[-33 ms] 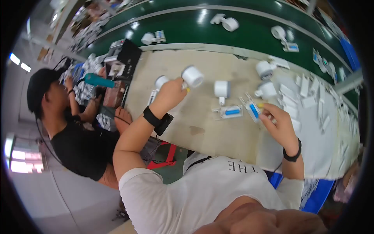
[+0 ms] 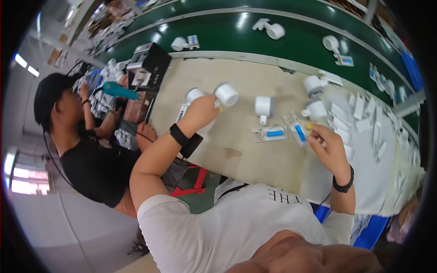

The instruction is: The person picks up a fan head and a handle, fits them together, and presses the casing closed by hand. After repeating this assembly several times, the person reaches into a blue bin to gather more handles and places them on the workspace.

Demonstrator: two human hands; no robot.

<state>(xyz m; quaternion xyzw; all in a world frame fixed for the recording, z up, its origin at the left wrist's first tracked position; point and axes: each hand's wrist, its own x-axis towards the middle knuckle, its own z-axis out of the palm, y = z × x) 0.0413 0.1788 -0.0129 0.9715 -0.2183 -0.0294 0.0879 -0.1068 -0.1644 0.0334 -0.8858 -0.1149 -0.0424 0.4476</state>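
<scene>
My left hand (image 2: 199, 113) is closed on a white round camera-like housing (image 2: 226, 94), gripping its short stem above the table. Beside that hand, a second white round housing (image 2: 194, 94) lies partly hidden. My right hand (image 2: 328, 148) pinches the edge of a small white holder (image 2: 298, 129) with a blue cylindrical cell in it. Just left of this, a similar white holder (image 2: 270, 133) with a blue cell lies flat. A white round housing (image 2: 263, 106) with its stem toward me rests behind it. Yellow covers show on fingertips of both hands.
More white housings (image 2: 314, 109) sit at the right, beside a pile of white parts (image 2: 359, 109). Across the table's far edge, a green conveyor (image 2: 218, 38) carries several housings. A black box (image 2: 148, 66) and a co-worker (image 2: 95, 141) holding a teal tool (image 2: 119, 90) are at the left.
The whole view has shifted slightly. Both hands keep nearly the same places and grips.
</scene>
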